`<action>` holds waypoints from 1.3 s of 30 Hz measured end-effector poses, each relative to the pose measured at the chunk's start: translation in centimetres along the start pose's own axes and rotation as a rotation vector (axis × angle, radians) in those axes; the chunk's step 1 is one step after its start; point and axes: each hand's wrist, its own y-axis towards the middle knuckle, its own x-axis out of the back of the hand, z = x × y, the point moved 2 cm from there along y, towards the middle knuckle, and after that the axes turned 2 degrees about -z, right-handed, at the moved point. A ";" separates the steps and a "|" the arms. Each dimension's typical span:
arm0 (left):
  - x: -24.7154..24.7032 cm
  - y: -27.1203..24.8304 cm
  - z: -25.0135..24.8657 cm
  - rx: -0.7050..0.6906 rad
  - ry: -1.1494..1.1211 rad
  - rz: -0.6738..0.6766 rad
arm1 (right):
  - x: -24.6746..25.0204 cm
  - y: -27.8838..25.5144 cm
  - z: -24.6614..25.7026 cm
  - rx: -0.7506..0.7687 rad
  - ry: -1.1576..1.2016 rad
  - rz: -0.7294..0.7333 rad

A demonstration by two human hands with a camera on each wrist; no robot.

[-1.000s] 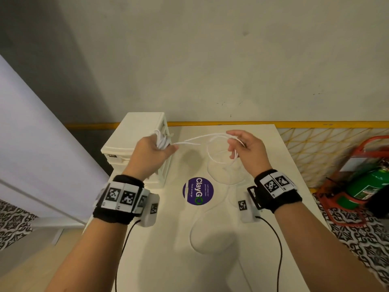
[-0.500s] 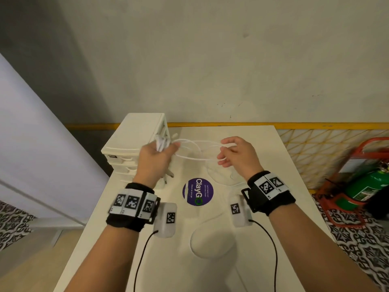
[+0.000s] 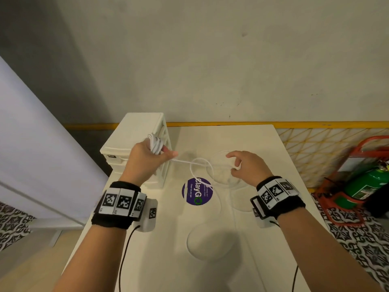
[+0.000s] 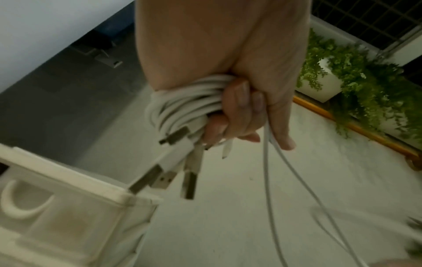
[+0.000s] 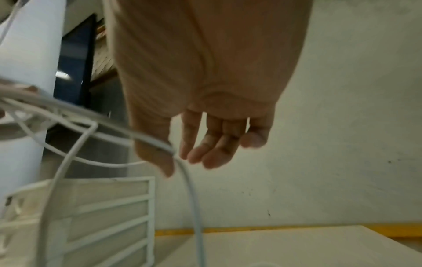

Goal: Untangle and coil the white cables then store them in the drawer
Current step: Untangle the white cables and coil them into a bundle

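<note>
Right hand (image 3: 247, 167) drawn rightward off thin white cables (image 3: 155, 144), fingers relaxed; bundle clenched in left hand (image 3: 145, 163) above white table (image 3: 242, 260), beside white plastic drawer unit (image 3: 134, 135), purple round sticker (image 3: 197, 191) nearer.

White cables (image 3: 156, 144), white drawer unit (image 3: 134, 135), purple sticker (image 3: 197, 191), black-and-white patterned wristbands (image 3: 119, 204), green extinguisher (image 3: 367, 183).

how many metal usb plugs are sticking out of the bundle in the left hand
4 show: one plug high against the cable bundle, three lower hanging side by side. The left hand may hide more.
</note>
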 end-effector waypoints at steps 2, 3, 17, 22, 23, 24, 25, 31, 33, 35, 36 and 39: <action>1.4 0.5 0.0 -0.016 -0.012 -0.106 | 0.0 -0.2 -1.1 -0.072 -0.093 -0.089; 2.0 0.9 0.1 -0.029 0.005 -0.175 | -0.1 -0.3 -1.5 -0.137 -0.078 -0.130; 4.5 2.3 4.4 0.106 0.034 -0.469 | 0.0 -2.0 1.4 -0.192 1.099 0.207; 6.5 2.6 3.9 0.094 0.041 -0.611 | -1.0 -2.2 -0.1 -0.118 0.037 0.356; 6.7 2.5 3.5 0.074 0.054 -0.634 | -1.2 -2.2 -0.2 -0.143 0.062 0.379; 6.7 2.4 3.3 0.042 0.080 -0.634 | -1.4 -2.3 0.0 -0.172 0.142 0.393; 6.5 2.2 2.8 0.004 0.112 -0.591 | -1.5 -2.4 0.5 -0.193 0.242 0.396; -1.4 -0.4 1.1 -0.238 0.472 0.062 | -1.9 -1.6 5.1 -0.198 0.569 0.271; -4.3 -1.9 0.2 -0.407 0.548 0.145 | -2.1 -1.3 6.4 -0.178 0.594 0.247; -6.2 -3.0 -0.5 -0.626 0.577 0.183 | -2.2 -1.3 7.4 -0.135 0.581 0.245; -6.7 -3.3 -0.5 -0.705 0.605 0.212 | -2.2 -1.4 7.6 -0.115 0.548 0.247; -7.7 -2.8 -0.1 -0.851 0.647 0.216 | -2.1 -1.6 7.5 -0.098 0.445 0.261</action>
